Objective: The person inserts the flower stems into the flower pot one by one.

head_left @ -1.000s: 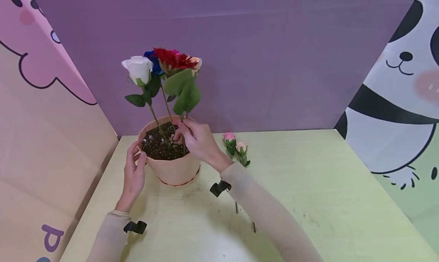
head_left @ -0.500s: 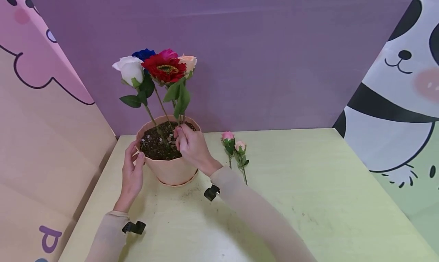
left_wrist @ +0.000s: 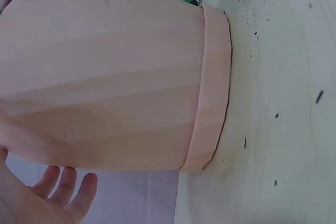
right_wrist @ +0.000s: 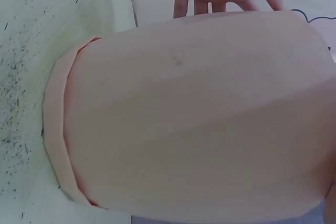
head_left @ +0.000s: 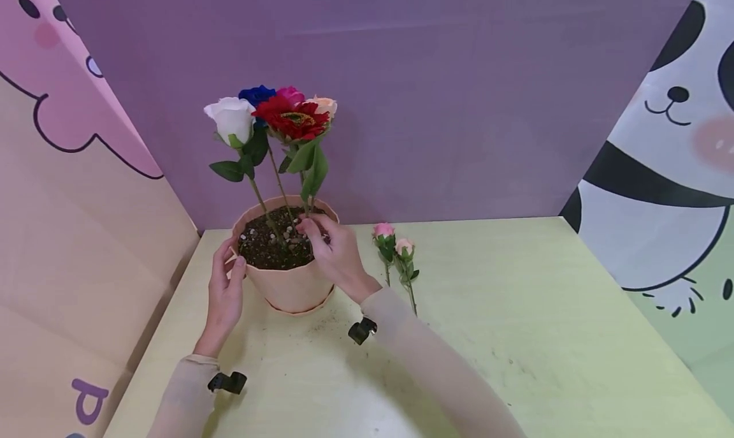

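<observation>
A pale pink flowerpot (head_left: 289, 288) filled with dark soil (head_left: 266, 250) stands at the table's left. My right hand (head_left: 338, 253) pinches the lower stem of a red gerbera (head_left: 295, 119) just above the soil. Where that stem ends is hidden. My left hand (head_left: 225, 298) touches the pot's left side near the rim, its fingers spread in the right wrist view. A white rose (head_left: 231, 119), a blue flower (head_left: 258, 95), a magenta flower (head_left: 290, 95) and a peach rose (head_left: 323, 105) stand around the gerbera. Both wrist views show mostly the pot's wall.
Right of the pot, a pink rose (head_left: 383, 231) and a pale peach rose (head_left: 404, 247) lie on the table (head_left: 516, 310). Soil crumbs are scattered in front of the pot. A purple backdrop (head_left: 447, 119) rises behind, with printed panels on both sides.
My right hand has moved down the gerbera's stem toward the soil. The red bloom has dropped slightly and turned its face toward me. My left hand stays at the pot.
</observation>
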Demonstrator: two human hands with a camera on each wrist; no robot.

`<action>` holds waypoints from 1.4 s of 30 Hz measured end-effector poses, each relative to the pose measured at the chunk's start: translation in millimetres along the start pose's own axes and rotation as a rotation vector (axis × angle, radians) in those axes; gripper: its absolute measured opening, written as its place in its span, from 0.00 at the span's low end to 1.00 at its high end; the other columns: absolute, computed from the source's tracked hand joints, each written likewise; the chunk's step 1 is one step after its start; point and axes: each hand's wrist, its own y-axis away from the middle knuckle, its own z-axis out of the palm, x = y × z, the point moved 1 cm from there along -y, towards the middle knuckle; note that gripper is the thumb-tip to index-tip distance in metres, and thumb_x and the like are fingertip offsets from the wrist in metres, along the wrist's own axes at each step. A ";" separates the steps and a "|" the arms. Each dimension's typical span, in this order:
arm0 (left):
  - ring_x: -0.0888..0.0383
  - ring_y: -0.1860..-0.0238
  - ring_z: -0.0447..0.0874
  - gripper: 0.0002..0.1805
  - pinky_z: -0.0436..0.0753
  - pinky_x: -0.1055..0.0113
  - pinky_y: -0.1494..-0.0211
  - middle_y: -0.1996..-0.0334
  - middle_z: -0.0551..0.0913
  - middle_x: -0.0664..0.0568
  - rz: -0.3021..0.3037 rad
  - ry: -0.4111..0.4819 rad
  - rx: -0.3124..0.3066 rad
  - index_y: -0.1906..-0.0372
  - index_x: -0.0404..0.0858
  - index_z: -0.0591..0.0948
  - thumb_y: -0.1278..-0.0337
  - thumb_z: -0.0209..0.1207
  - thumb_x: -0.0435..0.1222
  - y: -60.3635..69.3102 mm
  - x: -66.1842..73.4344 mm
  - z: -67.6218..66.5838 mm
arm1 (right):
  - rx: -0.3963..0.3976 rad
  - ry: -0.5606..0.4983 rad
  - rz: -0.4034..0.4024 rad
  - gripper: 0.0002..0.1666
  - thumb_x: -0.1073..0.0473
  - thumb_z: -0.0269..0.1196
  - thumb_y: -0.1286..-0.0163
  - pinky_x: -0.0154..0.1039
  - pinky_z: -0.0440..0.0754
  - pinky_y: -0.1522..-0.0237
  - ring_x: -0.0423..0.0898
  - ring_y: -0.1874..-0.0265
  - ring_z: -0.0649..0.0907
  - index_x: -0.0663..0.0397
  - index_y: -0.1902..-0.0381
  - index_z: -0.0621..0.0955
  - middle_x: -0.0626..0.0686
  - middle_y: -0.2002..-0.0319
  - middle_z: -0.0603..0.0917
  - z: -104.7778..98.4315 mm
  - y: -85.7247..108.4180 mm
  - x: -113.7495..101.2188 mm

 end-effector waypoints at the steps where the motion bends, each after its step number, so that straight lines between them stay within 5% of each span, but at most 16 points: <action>1: 0.67 0.34 0.69 0.28 0.71 0.80 0.38 0.19 0.64 0.44 0.005 0.001 0.001 0.16 0.46 0.59 0.12 0.44 0.40 -0.5 -0.1 0.1 | 0.016 -0.001 -0.002 0.16 0.60 0.55 0.15 0.32 0.73 0.70 0.58 0.62 0.91 0.66 0.46 0.86 0.62 0.55 0.92 -1.8 0.4 0.7; 11: 0.55 0.31 0.71 0.28 0.71 0.80 0.39 0.20 0.65 0.43 0.015 -0.011 0.012 0.16 0.45 0.59 0.12 0.44 0.40 -2.9 0.5 -2.5 | 0.085 -0.037 0.029 0.13 0.62 0.61 0.19 0.32 0.79 0.64 0.58 0.61 0.91 0.67 0.49 0.88 0.61 0.58 0.93 -11.5 -1.8 4.5; 18: 0.51 0.29 0.70 0.28 0.71 0.79 0.38 0.19 0.64 0.43 0.004 -0.010 0.008 0.16 0.46 0.59 0.12 0.44 0.41 -1.9 0.3 -3.3 | 0.078 -0.023 0.038 0.13 0.62 0.66 0.24 0.42 0.87 0.53 0.55 0.59 0.92 0.67 0.50 0.89 0.60 0.58 0.93 -13.9 -3.3 -2.1; 26: 0.57 0.32 0.70 0.28 0.71 0.76 0.37 0.21 0.66 0.42 0.017 -0.018 0.012 0.16 0.46 0.59 0.12 0.43 0.40 -3.5 0.4 -4.0 | 0.027 -0.033 -0.064 0.13 0.67 0.59 0.20 0.36 0.86 0.63 0.54 0.65 0.91 0.69 0.48 0.88 0.60 0.63 0.92 -21.9 -14.6 -12.1; 32: 0.60 0.34 0.70 0.28 0.71 0.77 0.38 0.21 0.66 0.43 0.013 -0.014 0.013 0.16 0.46 0.59 0.12 0.43 0.40 -2.5 0.9 -1.6 | -0.043 0.084 -0.151 0.13 0.68 0.59 0.20 0.33 0.86 0.66 0.52 0.66 0.91 0.69 0.48 0.88 0.61 0.62 0.92 -27.1 -21.9 -13.2; 42: 0.46 0.28 0.69 0.29 0.70 0.74 0.36 0.19 0.64 0.42 0.016 -0.010 -0.005 0.15 0.46 0.58 0.12 0.43 0.41 -2.2 1.6 0.6 | 0.018 0.115 -0.239 0.12 0.69 0.59 0.21 0.38 0.88 0.67 0.51 0.70 0.90 0.70 0.53 0.89 0.60 0.65 0.92 -40.3 -44.0 -17.2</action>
